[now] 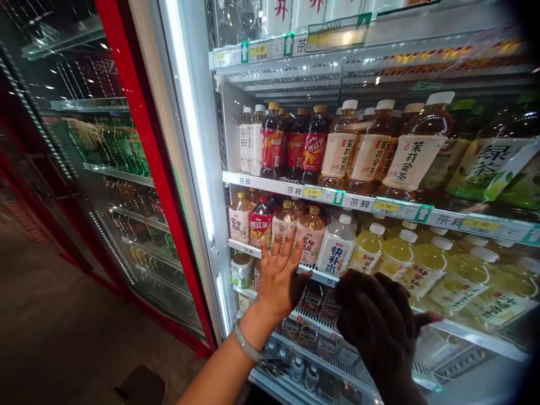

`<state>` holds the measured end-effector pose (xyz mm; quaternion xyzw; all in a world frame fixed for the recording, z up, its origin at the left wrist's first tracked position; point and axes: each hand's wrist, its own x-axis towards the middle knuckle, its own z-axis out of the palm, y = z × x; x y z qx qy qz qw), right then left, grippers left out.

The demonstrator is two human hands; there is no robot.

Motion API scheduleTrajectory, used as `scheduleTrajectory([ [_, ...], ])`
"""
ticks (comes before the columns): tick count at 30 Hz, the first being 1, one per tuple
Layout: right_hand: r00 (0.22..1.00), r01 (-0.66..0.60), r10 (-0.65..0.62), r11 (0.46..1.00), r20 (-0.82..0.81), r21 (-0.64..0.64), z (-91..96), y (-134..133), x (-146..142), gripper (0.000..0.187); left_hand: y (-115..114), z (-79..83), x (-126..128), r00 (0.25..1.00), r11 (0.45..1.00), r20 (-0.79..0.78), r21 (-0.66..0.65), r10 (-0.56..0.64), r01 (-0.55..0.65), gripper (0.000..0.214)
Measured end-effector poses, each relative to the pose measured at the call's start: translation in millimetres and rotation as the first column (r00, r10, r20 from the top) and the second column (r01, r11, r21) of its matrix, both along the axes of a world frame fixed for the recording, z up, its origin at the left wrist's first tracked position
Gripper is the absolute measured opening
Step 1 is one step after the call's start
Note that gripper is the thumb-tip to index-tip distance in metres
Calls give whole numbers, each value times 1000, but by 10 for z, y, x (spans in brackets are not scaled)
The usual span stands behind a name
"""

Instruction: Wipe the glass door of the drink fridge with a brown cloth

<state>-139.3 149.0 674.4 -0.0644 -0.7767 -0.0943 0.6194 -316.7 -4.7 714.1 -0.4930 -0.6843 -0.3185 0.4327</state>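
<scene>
My left hand (280, 275), with a pale bangle (248, 341) on its wrist, is raised with its fingers spread and holds nothing. Its fingertips overlap the view of the pink-labelled drink bottles (311, 236) and a red-labelled tea bottle (261, 218); whether they touch is unclear. To its right is my right hand (379, 326), dark in shadow, its fingers loosely bent and one stretched out sideways. No object shows in it. Just beyond it stand a white-labelled bottle (336, 247) and several yellow drink bottles (396, 253) on the same shelf.
Above, a shelf edge with price tags (363, 203) carries jasmine tea bottles (375, 147), red-labelled bottles (314, 143) and green tea bottles (489, 160). A lit white cooler frame (189, 112) and a red post (143, 135) stand left. Dark packs (310, 334) fill lower shelves.
</scene>
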Motion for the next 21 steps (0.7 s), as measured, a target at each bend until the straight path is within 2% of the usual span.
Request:
scheduleTrajectory([
  [3, 995, 51, -56, 997, -85, -55, 126, -12, -68, 53, -75, -18, -119, 1000, 1000, 10, 14, 19, -20, 81],
  [5, 988, 83, -93, 993, -122, -84, 283, -137, -263, 53, -98, -29, -175, 1000, 999, 13, 33, 27, -28, 82],
  [7, 991, 75, -82, 995, -109, -67, 362, -327, -522, 48, -125, -38, -227, 1000, 999, 9, 29, 26, -27, 81],
  [9, 998, 47, -48, 998, -43, -29, 289, -512, -738, 43, -175, -48, -291, 1000, 1000, 0, 19, 21, -21, 78],
  [11, 999, 6, -5, 1000, 37, -15, 100, -623, -828, 40, -251, -59, -371, 1000, 1000, 6, 0, 17, -17, 76],
  [13, 997, -13, 16, 999, 79, -30, -78, -639, -794, 38, -343, -75, -461, 1000, 999, 26, -42, 0, 1, 76],
  [15, 998, -1, 5, 998, 56, -63, -112, -609, -717, 39, -439, -93, -553, 998, 996, 48, -81, -33, 36, 77],
  [18, 998, 54, -58, 992, -35, -117, 154, -647, -744, 44, -566, -108, -690, 991, 993, 83, -58, -101, 106, 77],
  [21, 989, 128, -136, 984, -58, -126, 456, -855, -1036, 43, -674, -95, -826, 978, 983, 98, 11, -183, 183, 79],
])
